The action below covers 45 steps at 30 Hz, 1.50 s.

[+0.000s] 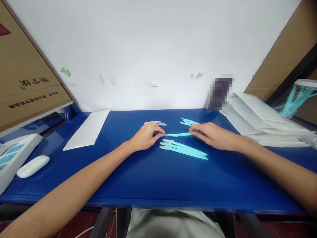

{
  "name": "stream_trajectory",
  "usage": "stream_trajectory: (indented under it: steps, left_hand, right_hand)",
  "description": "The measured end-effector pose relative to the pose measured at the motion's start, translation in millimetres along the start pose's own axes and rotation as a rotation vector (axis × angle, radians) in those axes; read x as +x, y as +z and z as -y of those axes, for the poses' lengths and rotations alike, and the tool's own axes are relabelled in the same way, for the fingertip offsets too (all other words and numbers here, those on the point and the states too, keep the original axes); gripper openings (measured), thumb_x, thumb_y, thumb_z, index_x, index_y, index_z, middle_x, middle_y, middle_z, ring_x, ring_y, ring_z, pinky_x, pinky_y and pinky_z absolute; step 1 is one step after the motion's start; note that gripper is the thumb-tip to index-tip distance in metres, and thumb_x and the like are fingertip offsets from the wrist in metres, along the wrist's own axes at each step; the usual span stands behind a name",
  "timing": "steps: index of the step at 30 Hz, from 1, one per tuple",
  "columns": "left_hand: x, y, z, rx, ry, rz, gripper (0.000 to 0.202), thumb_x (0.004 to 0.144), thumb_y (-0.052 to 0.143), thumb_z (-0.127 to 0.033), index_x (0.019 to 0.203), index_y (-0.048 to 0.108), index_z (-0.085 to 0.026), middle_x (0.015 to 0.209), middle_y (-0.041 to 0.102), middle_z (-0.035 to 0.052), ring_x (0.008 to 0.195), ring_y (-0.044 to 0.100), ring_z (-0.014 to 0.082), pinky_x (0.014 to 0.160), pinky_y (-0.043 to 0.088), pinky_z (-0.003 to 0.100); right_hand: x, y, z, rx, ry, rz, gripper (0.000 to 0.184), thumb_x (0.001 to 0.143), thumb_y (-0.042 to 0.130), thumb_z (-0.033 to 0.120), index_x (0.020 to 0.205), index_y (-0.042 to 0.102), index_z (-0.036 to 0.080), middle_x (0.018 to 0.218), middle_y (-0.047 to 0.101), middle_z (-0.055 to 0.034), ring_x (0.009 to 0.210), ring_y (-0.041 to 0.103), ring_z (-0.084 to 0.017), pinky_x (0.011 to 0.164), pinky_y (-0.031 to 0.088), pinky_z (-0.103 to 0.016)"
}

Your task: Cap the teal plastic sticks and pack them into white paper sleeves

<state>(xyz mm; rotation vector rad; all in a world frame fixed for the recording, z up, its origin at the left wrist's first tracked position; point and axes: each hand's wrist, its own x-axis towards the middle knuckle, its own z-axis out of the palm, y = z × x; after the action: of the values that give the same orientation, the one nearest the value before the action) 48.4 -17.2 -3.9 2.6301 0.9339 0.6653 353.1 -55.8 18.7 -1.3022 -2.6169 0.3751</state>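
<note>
My left hand (146,136) pinches the pale tip of a light blue plastic stick (178,134) that lies across the blue table (158,178). My right hand (211,134) pinches the other end of the same stick. Just in front of it lie three similar blue sticks (184,149) side by side. More blue sticks (188,122) rest behind my right hand. A small heap of clear caps (155,123) sits behind my left hand.
A white flat packet (87,130) lies at the left. A white mouse (33,166) and a white device (11,155) sit at the far left under a cardboard box (24,72). White packets (267,122) and a clear container of blue sticks (297,97) stand right.
</note>
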Motion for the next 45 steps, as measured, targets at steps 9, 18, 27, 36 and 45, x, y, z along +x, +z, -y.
stream_trajectory:
  steps: [9, 18, 27, 36, 45]
  left_hand:
    - [4.5, 10.1, -5.4, -0.094, -0.013, -0.010, 0.018, 0.095, 0.063, -0.015, 0.099, 0.079, -0.020, 0.091, 0.074, 0.0035, 0.076, 0.063, 0.0165, 0.069, 0.047, 0.030]
    - [7.2, 11.6, -6.6, -0.147, 0.001, -0.019, 0.019, 0.094, 0.060, -0.015, 0.094, 0.079, -0.018, 0.086, 0.072, 0.0038, 0.070, 0.058, 0.0148, 0.065, 0.045, 0.030]
    - [5.1, 7.9, -8.1, -0.112, -0.047, -0.037, 0.020, 0.098, 0.060, -0.031, 0.093, 0.076, -0.020, 0.080, 0.072, 0.0009, 0.067, 0.057, 0.0147, 0.064, 0.043, 0.029]
    - [0.3, -1.0, 8.1, 0.127, -0.097, -0.096, 0.031, 0.101, 0.048, -0.034, 0.111, 0.074, -0.020, 0.108, 0.070, 0.0081, 0.095, 0.062, 0.0233, 0.085, 0.049, 0.038]
    - [-1.9, -7.1, 26.7, 0.351, -0.154, -0.046, 0.037, 0.099, 0.044, -0.027, 0.117, 0.076, -0.025, 0.123, 0.063, 0.0110, 0.104, 0.054, 0.0284, 0.094, 0.047, 0.047]
  right_hand:
    - [3.0, 11.7, 12.3, -0.091, -0.079, -0.069, 0.030, 0.106, 0.034, 0.033, 0.104, 0.061, 0.020, 0.098, 0.070, -0.0075, 0.084, 0.064, -0.021, 0.074, 0.044, -0.032]
    - [3.1, 18.6, 27.2, -0.233, -0.122, -0.090, 0.028, 0.104, 0.036, 0.028, 0.092, 0.060, 0.019, 0.079, 0.066, -0.0041, 0.066, 0.057, -0.017, 0.062, 0.035, -0.031]
    - [-0.5, 8.5, 30.7, -0.327, -0.094, -0.025, 0.022, 0.097, 0.048, 0.027, 0.083, 0.063, 0.020, 0.082, 0.070, -0.0046, 0.068, 0.059, -0.016, 0.064, 0.034, -0.030]
    - [-3.2, -3.4, 11.8, -0.419, 0.139, -0.123, 0.034, 0.100, 0.041, 0.041, 0.102, 0.070, 0.022, 0.097, 0.072, -0.0061, 0.074, 0.064, -0.020, 0.060, 0.035, -0.031]
    - [-6.5, -8.5, -25.5, -0.467, 0.340, -0.066, 0.036, 0.095, 0.045, 0.043, 0.103, 0.074, 0.023, 0.107, 0.073, -0.0095, 0.090, 0.067, -0.027, 0.065, 0.041, -0.034]
